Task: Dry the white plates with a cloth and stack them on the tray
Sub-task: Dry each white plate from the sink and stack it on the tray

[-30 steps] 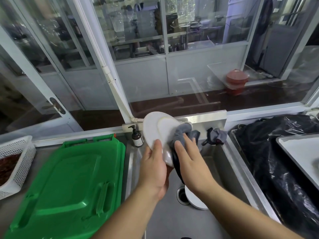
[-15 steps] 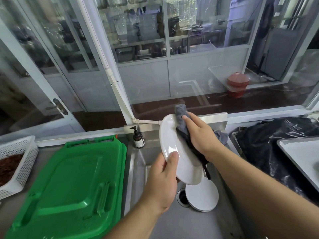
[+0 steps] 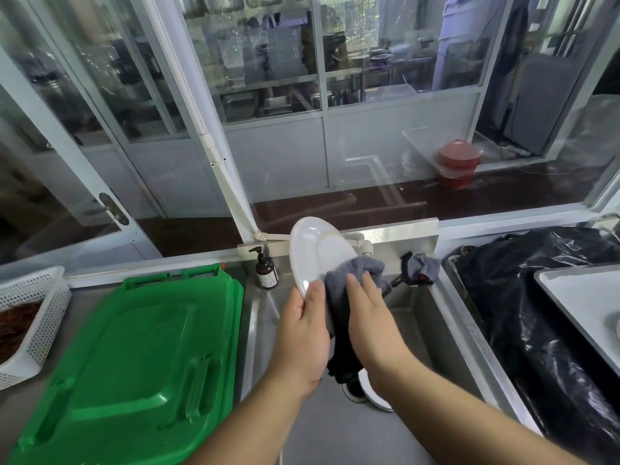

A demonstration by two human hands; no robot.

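Head view shows, at the centre of the frame, the left hand (image 3: 303, 325) gripping the lower rim of a white plate (image 3: 313, 256), thumb curled over the edge, so that the plate stands tilted on edge above the steel sink (image 3: 419, 317). The right hand (image 3: 372, 317) lies with straight fingers on a grey cloth (image 3: 352, 273), pressing it flat against the plate's lower face while the rest of the cloth hangs dark below. Another white plate (image 3: 377, 396) lies in the sink basin, mostly hidden by the right forearm. The tray (image 3: 577, 297) sits at the right edge of the frame, well apart. To dry well, the person should probably sweep the cloth across the whole face and rim, turn the plate to reach the back, and keep the grip firm since a wet rim may slip.
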